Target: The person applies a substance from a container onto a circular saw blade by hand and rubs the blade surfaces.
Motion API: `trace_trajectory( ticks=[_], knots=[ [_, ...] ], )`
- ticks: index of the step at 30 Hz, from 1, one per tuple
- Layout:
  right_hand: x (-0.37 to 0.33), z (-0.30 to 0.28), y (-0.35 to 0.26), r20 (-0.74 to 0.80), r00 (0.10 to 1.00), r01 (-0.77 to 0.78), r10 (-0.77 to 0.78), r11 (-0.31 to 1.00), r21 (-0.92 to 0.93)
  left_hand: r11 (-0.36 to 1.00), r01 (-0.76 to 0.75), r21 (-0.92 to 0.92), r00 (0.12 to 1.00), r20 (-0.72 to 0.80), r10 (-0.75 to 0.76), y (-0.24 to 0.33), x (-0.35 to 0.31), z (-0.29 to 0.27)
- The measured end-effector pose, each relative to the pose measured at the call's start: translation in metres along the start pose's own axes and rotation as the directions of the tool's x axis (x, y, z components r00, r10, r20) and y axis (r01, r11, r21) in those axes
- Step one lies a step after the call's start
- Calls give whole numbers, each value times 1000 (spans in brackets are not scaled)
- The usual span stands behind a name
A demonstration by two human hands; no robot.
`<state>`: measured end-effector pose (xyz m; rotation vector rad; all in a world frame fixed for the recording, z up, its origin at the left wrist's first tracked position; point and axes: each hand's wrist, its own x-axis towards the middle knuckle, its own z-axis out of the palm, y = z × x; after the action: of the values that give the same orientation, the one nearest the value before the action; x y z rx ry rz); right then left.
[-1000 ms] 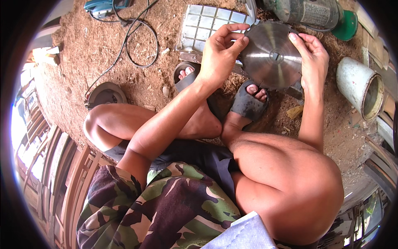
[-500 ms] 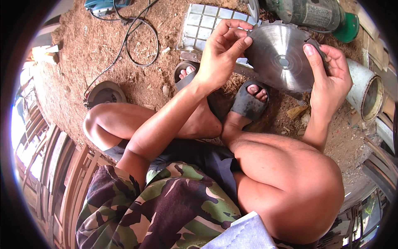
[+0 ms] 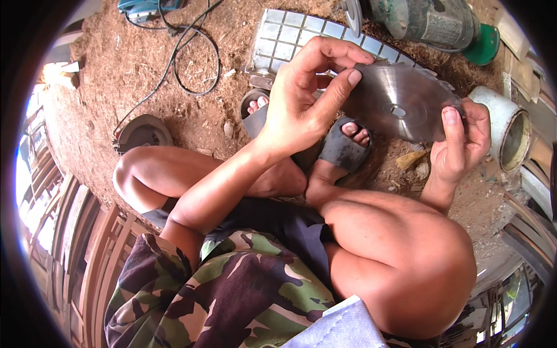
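Between my two hands is a round steel circular saw blade (image 3: 406,93) with a toothed rim and a small centre hole. It is tilted, and its edge is a little smeared by motion. My left hand (image 3: 310,95) pinches its left rim between thumb and fingers. At the opposite rim, my right hand (image 3: 461,136) grips with the thumb on top and the fingers behind. Below the blade are my sandalled feet (image 3: 348,145). A white-tiled slab (image 3: 284,37) lies on the ground just beyond my left hand.
A green bench grinder (image 3: 429,26) with a grey wheel (image 3: 353,16) stands at the far right. Beside my right hand lies a whitish cylinder (image 3: 502,124). Far left are a blue power tool (image 3: 148,7) and a looped black cable (image 3: 183,55). Wooden frames (image 3: 87,249) lean at the left.
Both hands have drawn the blade slightly nearer to me. The blade now tilts more and looks narrower. Both hands keep their hold on its rim.
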<state>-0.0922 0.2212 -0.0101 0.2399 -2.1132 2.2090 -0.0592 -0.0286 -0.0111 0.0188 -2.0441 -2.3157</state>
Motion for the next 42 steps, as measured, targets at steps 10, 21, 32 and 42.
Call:
trace_trajectory(
  ticks=[10, 21, 32, 42],
  knots=[
    [3, -8, -1, 30, 995, 93, -95, 993, 72, 983, -144, 113, 984, 117, 131, 19, -4, 2],
    [5, -10, -7, 74, 993, 91, -93, 995, 29, 965, -240, 110, 971, 31, 238, 24, -2, 14],
    [2, -7, -1, 101, 989, 98, -105, 992, 78, 886, -393, 248, 919, 149, 366, 29, 1, 6],
    [4, -8, -7, 164, 981, 85, -107, 986, 141, 794, -551, 257, 833, 216, 509, 23, 6, 2]
  ],
)
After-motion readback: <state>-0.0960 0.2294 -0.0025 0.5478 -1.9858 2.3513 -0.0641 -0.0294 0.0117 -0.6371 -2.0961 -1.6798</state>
